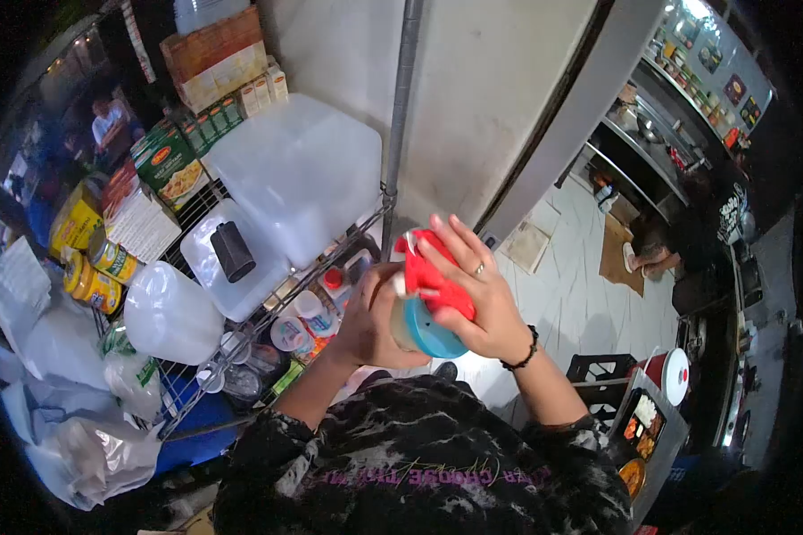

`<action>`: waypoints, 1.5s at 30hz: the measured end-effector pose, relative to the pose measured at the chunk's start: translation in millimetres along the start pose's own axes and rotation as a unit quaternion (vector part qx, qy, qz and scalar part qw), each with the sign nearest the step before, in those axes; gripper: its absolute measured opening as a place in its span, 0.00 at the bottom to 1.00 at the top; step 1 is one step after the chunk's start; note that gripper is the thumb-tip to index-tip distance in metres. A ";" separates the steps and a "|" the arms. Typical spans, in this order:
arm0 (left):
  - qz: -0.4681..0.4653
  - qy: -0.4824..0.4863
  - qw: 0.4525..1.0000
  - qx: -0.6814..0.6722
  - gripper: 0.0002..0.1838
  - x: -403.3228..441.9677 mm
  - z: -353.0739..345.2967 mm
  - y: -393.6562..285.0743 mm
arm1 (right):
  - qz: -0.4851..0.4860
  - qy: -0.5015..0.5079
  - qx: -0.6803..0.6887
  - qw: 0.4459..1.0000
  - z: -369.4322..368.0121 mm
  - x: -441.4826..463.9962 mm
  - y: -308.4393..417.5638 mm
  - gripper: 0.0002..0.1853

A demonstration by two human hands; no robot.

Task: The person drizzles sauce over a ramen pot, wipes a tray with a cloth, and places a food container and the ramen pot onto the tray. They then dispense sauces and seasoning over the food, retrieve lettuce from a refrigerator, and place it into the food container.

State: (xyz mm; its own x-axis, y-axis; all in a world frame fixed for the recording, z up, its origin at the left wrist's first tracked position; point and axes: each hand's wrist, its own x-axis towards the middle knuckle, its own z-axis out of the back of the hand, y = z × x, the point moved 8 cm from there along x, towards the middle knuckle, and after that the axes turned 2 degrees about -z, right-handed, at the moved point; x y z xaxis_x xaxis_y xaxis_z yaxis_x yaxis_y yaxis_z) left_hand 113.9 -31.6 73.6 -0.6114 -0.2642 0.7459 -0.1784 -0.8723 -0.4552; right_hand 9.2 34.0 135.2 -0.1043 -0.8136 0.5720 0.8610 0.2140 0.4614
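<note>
My left hand (371,314) is wrapped round the side of a pale, cloudy container with a blue lid (434,333). It holds the container tilted in front of my chest. My right hand (486,290) presses a red cloth (452,301) against the container's upper part, beside the lid. The fingers of that hand are bent over the cloth, with a ring and a dark beaded bracelet showing. Both hands and the cloth hide much of the container, so what is inside cannot be made out.
A wire rack (281,308) on the left holds large white plastic tubs (299,169), green food boxes (169,165), yellow cans (92,281) and plastic bags (89,446). A metal pole (406,107) stands ahead. Right, a person (700,223) bends near cardboard; food trays (642,423) sit closer.
</note>
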 end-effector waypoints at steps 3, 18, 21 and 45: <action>-0.019 0.001 1.000 0.010 0.53 3.2 3.7 0.6 | 0.039 0.081 0.012 0.996 2.3 -20.3 18.7 0.30; -0.024 0.014 0.991 -0.129 0.54 20.4 4.7 -36.5 | 0.031 0.051 0.025 0.998 36.2 -25.6 37.4 0.21; -0.008 0.044 0.988 -0.150 0.54 15.4 -0.1 -36.2 | 0.106 0.122 -0.012 0.987 31.7 -37.7 52.8 0.22; -0.023 0.192 0.942 -0.274 0.52 11.9 -54.6 -48.3 | 0.074 0.104 0.041 0.991 46.8 -67.4 26.3 0.21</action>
State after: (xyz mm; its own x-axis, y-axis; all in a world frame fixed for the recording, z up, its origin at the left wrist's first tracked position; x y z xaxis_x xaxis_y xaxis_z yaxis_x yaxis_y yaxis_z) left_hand 73.2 29.9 77.9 -0.8079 0.0282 0.5886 -0.5186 -0.5084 -0.6875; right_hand 15.5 119.7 140.5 0.1335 -0.8620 0.4890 0.8149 0.3763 0.4409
